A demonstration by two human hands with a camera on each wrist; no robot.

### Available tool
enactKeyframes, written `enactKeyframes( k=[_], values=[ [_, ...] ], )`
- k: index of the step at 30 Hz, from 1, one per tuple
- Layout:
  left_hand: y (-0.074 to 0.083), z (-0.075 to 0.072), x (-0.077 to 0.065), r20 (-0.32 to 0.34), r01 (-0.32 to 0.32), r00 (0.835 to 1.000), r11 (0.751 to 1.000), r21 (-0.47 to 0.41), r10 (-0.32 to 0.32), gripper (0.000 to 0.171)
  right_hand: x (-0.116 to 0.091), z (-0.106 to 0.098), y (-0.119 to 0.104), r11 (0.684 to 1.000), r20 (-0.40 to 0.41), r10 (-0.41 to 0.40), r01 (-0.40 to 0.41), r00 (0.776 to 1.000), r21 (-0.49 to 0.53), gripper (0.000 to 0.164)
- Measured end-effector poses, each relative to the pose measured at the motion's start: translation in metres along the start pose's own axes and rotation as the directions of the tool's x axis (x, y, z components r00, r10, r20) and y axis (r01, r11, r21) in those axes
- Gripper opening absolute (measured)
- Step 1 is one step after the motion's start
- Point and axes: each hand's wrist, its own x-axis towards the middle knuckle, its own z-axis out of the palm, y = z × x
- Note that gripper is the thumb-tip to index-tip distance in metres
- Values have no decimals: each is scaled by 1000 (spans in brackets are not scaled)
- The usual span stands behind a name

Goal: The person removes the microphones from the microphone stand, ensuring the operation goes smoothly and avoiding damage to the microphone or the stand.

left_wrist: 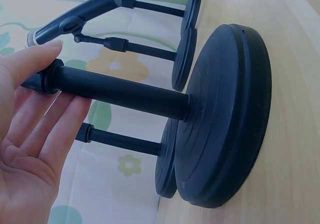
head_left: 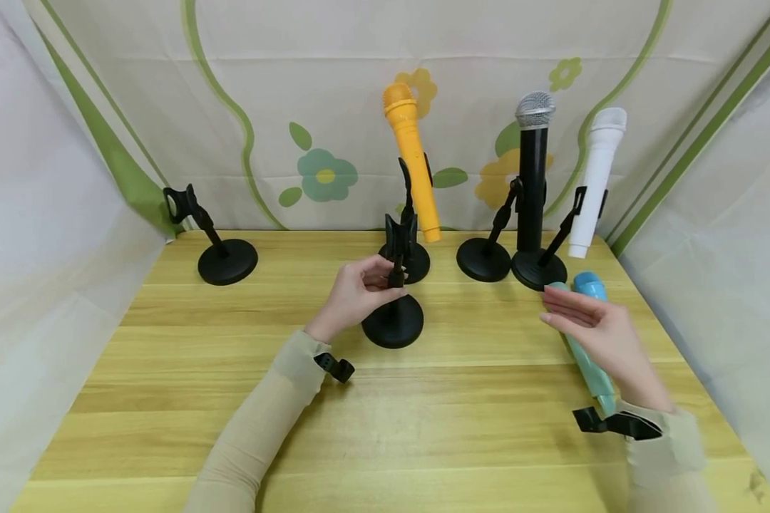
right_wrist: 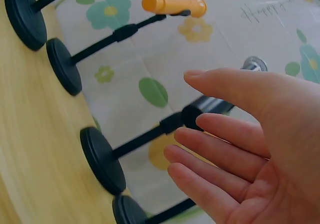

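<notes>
My left hand [head_left: 353,299] holds a black desktop microphone stand [head_left: 393,324] by the upper part of its pole. In the left wrist view the thumb lies over the collar and the fingers run under the pole [left_wrist: 120,91]. The stand is upright, its round base at the tabletop and its clip without a microphone. At the right, my right hand [head_left: 606,342] is held with its fingers nearly straight, and nothing is in it. It overlaps a mint-green microphone [head_left: 590,374] lying on the table, with a blue-headed microphone [head_left: 590,283] just beyond.
Behind the held stand, another stand carries a yellow microphone [head_left: 417,164]. Toward the back right, two stands carry a black microphone [head_left: 532,171] with a silver head and a white microphone [head_left: 597,178]. A stand with a bare clip [head_left: 227,262] is at back left. Fabric curtains border the table [head_left: 423,442].
</notes>
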Motion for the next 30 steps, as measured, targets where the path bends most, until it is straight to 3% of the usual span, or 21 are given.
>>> enactKeyframes(
  k=[13,24,30],
  values=[
    [2,2,1,4,15,1000,1000,-19,-15,26,30,39,-24,983,69,-141,131,988,125,45],
    [0,1,0,1,2,1000,1000,-30,-2,23,58,82,-54,947,106,-262,235,959,219,46],
    [1,1,0,-2,2,1000,1000,-23,-2,24,70,107,-72,908,104,-355,316,929,274,48]
  ],
)
